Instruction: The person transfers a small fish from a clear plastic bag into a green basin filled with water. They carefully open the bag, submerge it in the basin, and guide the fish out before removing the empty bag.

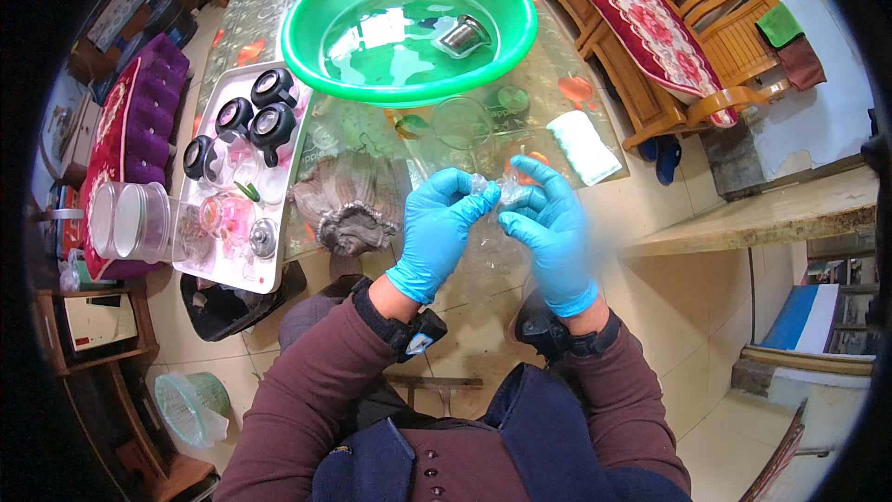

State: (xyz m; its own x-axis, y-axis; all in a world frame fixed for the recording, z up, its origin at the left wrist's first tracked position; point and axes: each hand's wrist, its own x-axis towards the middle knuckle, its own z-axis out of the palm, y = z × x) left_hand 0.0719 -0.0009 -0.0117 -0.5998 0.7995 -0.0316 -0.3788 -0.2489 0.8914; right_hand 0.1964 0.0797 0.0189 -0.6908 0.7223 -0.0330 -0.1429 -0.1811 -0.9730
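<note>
Both of my hands wear light blue disposable gloves and meet over the near edge of the table. My left hand (pixel 444 223) pinches crumpled clear plastic film (pixel 512 188) between thumb and fingers. On its other side, the same film is gripped in my right hand (pixel 555 237), whose index finger is raised. Beyond the hands stands a green plastic basin (pixel 411 94) of water, with a shiny metal cup (pixel 463 36) in it. A grey-brown cloth (pixel 348 206) lies left of my left hand, and a folded white cloth (pixel 584 146) is at the right table edge.
A white tray (pixel 268 277) at the left holds several black-and-clear pieces, glassware and a metal lid (pixel 263 238). Stacked clear plastic containers (pixel 132 222) are at its left edge. Below are a black bin (pixel 237 314) and a green wastebasket (pixel 191 404). A wooden bench (pixel 644 111) stands right.
</note>
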